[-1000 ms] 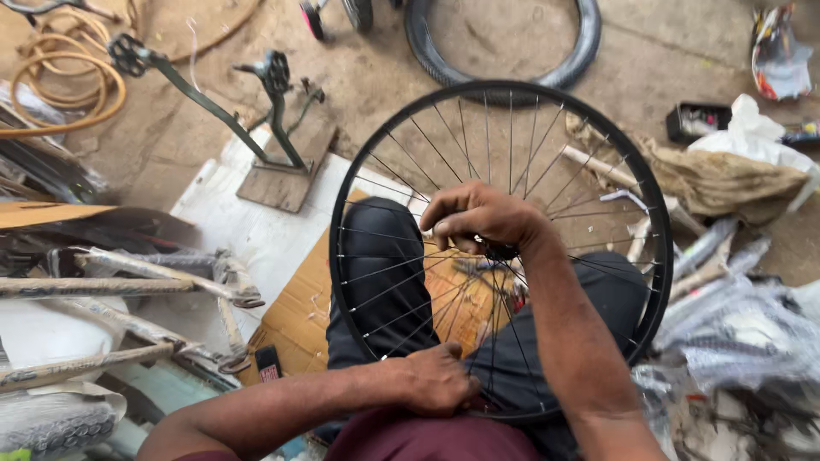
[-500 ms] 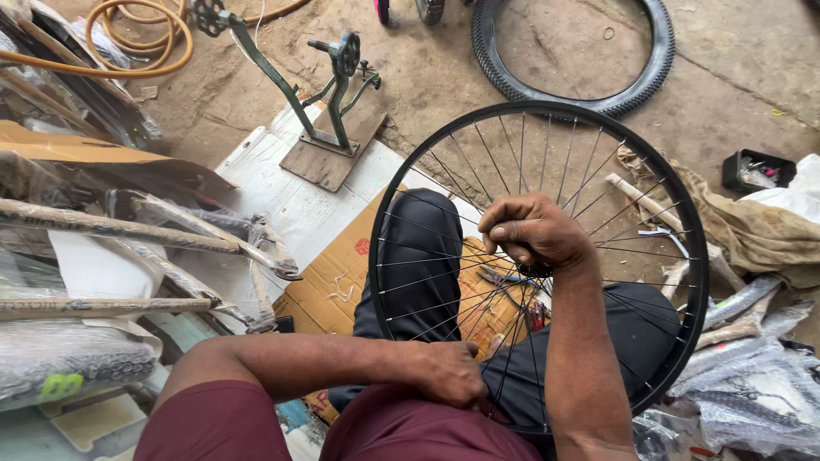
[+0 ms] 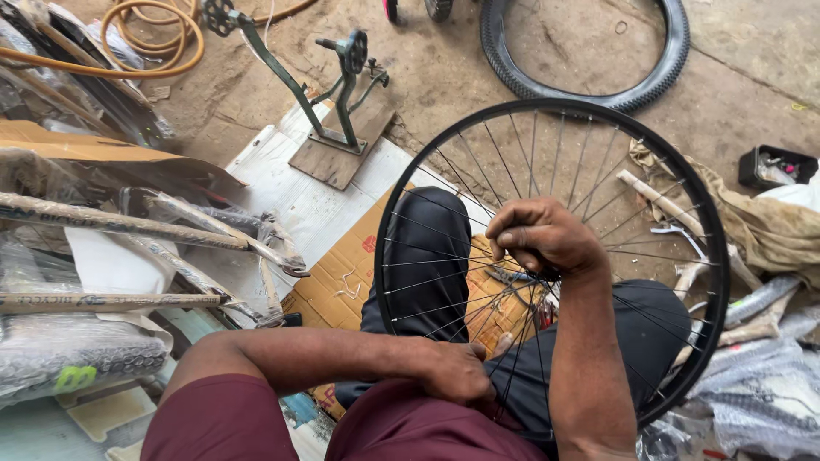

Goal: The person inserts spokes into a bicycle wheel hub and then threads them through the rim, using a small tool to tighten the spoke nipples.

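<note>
A black spoked bicycle wheel stands upright across my lap, its rim resting against my legs in dark trousers. My right hand is closed over the hub at the wheel's centre, fingers curled among the spokes. My left hand grips the near bottom edge of the rim close to my maroon shirt. What the right fingers pinch is hidden by the hand.
A black tyre lies on the dirt floor ahead. A green metal truing stand on a wooden base sits at upper centre. Wrapped bicycle parts pile at left, an orange hose at top left, rags and a small box at right.
The view has shifted slightly, the wheel sits more to the right. Both hands keep their hold on hub and rim; the right hand has turned a little.
</note>
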